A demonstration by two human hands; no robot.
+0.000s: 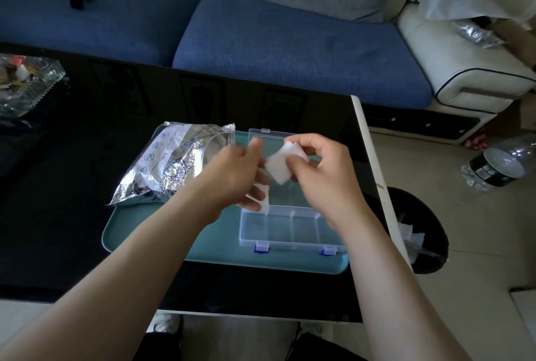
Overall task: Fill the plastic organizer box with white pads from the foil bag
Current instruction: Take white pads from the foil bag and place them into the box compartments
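A clear plastic organizer box (290,228) with blue latches lies open on a teal tray (214,247); its lid is laid back and the near compartments hold nothing. The opened foil bag (171,162) lies on the tray's left part. Above the box, my right hand (324,178) pinches white pads (280,166). My left hand (237,178) meets it from the left, and its curled fingers hold more white pads (262,198).
The tray rests on a black glass table (87,215). A glass dish (26,82) of odds and ends stands at the far left. A blue sofa (290,41) runs behind. To the right are a black bin (417,233) and a plastic bottle (499,168).
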